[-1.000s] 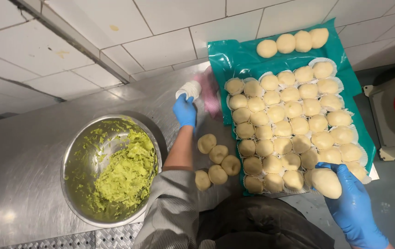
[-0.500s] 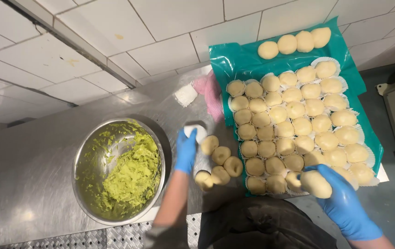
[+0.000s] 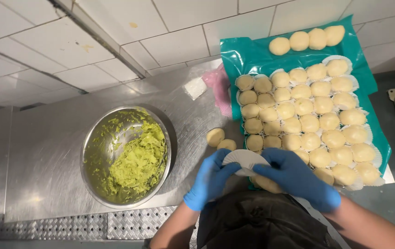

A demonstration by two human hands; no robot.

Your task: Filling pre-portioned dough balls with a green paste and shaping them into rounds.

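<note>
Holding a white pleated paper cup (image 3: 245, 159) between both gloved hands at the near edge of the steel counter (image 3: 45, 152), we pinch its rim — left hand (image 3: 210, 179) curled under the left side, right hand (image 3: 296, 177) with fingers closed over the right side and a pale dough ball (image 3: 267, 184) tucked beneath. Such paper looks feather-light, thin and easily crushed, so we judge the fluted edge the place to grip, while the dough seems soft and dentable. Our palms hide most of that ball — the fingertips' exact contact is unclear
</note>
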